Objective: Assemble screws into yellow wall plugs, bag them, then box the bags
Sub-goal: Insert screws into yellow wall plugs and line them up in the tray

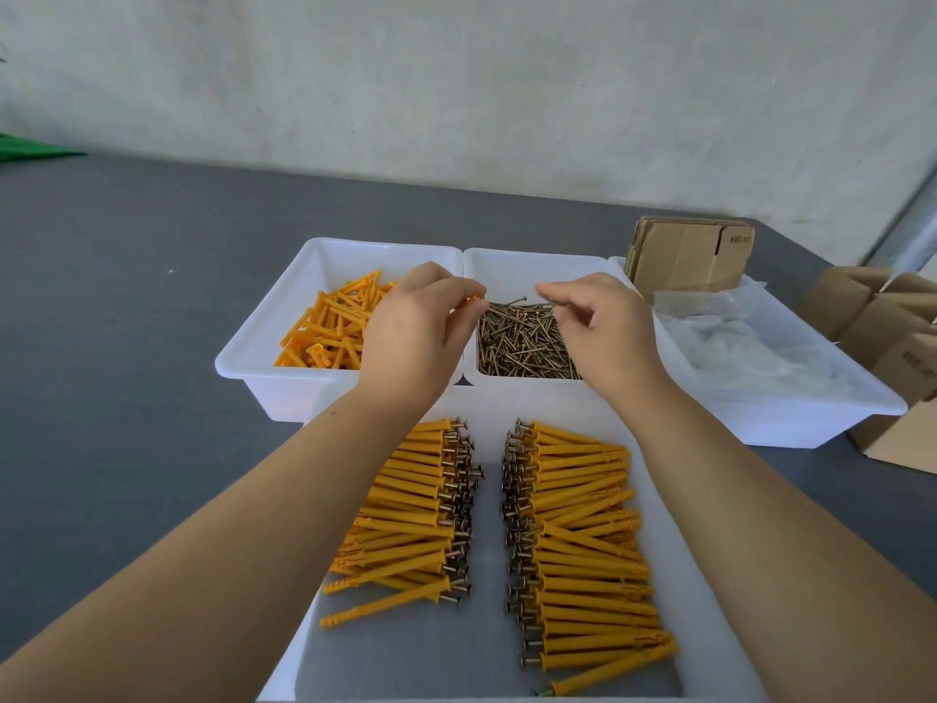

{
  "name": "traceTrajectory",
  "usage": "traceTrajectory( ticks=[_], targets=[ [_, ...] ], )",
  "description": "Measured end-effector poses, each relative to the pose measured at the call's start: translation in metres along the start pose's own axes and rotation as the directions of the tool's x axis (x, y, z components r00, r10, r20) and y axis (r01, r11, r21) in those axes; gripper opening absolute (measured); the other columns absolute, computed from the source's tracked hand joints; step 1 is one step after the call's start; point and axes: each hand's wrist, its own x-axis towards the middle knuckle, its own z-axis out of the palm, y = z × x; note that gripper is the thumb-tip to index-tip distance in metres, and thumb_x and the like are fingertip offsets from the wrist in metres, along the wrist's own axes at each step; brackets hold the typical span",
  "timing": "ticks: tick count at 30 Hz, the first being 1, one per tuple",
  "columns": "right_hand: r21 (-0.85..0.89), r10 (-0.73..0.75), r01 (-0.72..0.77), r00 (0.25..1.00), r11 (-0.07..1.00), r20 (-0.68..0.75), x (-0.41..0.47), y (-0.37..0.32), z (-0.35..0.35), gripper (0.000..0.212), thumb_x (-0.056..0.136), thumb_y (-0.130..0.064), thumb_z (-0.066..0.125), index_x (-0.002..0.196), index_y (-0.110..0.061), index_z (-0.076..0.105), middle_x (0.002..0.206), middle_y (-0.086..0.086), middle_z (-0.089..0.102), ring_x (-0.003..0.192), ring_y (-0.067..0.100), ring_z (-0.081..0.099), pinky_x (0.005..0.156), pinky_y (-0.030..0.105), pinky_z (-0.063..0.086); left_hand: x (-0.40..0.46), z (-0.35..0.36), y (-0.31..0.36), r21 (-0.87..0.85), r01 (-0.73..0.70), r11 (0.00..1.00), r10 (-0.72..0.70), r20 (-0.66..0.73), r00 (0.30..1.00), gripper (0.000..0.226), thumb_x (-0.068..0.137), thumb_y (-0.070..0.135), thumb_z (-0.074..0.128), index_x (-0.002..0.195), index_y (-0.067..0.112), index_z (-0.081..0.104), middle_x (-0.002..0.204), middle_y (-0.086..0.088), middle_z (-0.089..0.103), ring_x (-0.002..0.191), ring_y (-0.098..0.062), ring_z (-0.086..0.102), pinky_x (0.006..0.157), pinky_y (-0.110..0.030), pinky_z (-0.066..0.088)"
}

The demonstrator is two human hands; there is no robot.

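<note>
My left hand (416,322) pinches a yellow wall plug (475,297) by its end, above the gap between two white bins. My right hand (603,322) pinches a thin screw (546,298) over the bin of loose screws (522,342). The left bin (263,342) holds loose yellow plugs (324,327). In the near white tray (694,575) lie two rows of assembled plugs with screw heads facing the middle, one row on the left (410,504) and one on the right (583,550).
A third white bin (811,418) at the right holds clear plastic bags (735,342). Flattened cardboard (689,256) leans at its back. Open cardboard boxes (892,322) stand at the far right. The table top (127,347) is dark grey, with a wall behind.
</note>
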Motion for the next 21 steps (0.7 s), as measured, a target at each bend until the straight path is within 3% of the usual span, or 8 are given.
traceTrajectory(
  ticks=[4,10,15,18,21],
  targets=[
    [0.05,-0.144,0.144,0.99,0.988,-0.002,-0.002,-0.014,0.0,0.02,0.09,-0.003,0.068,0.098,-0.017,0.079,0.095,-0.004,0.073,0.09,0.011,0.067,0.086,0.031,0.055,-0.002,0.004,0.0,0.005,-0.015,1.0,0.014,0.065,0.998,0.022,0.095,0.009,0.063,0.114,0.004,0.073,0.092,-0.011,0.065,0.08,-0.025,0.06,0.068,-0.032,0.046],
    [0.089,-0.239,0.232,0.968,0.969,0.073,-0.007,-0.02,0.007,0.019,0.086,0.001,0.071,0.095,-0.014,0.079,0.09,-0.001,0.072,0.086,0.014,0.067,0.08,0.04,0.056,-0.004,0.007,0.0,-0.029,-0.024,0.999,0.027,0.11,0.994,0.019,0.09,0.006,0.068,0.107,0.007,0.076,0.079,0.0,0.061,0.072,-0.012,0.049,0.065,-0.026,0.038],
    [0.078,-0.263,0.256,0.961,0.963,0.087,-0.009,-0.026,0.008,0.017,0.086,-0.002,0.065,0.099,-0.009,0.073,0.099,0.003,0.069,0.095,0.016,0.065,0.081,0.04,0.055,-0.004,0.005,0.002,-0.069,-0.009,0.998,0.02,0.161,0.987,0.022,0.088,0.009,0.071,0.11,0.008,0.075,0.084,-0.008,0.071,0.074,-0.022,0.062,0.068,-0.033,0.05],
    [0.315,-0.164,0.116,0.978,0.942,0.129,-0.013,-0.038,0.008,0.038,0.089,-0.008,0.046,0.123,-0.02,0.058,0.134,-0.007,0.056,0.125,0.006,0.056,0.096,0.025,0.051,-0.007,0.005,0.008,-0.207,0.074,0.975,-0.029,0.216,0.976,0.03,0.089,0.009,0.071,0.119,0.011,0.069,0.082,-0.002,0.071,0.071,-0.016,0.064,0.071,-0.037,0.055],
    [0.552,-0.072,-0.078,0.967,0.83,0.245,-0.01,-0.043,0.009,0.049,0.09,-0.022,0.037,0.135,-0.037,0.047,0.144,-0.019,0.045,0.134,0.004,0.049,0.109,0.034,0.042,-0.012,0.008,0.018,-0.359,0.155,0.921,-0.058,0.266,0.962,0.041,0.089,0.007,0.069,0.128,0.016,0.058,0.079,-0.001,0.068,0.074,-0.015,0.064,0.072,-0.03,0.053]
  ],
)
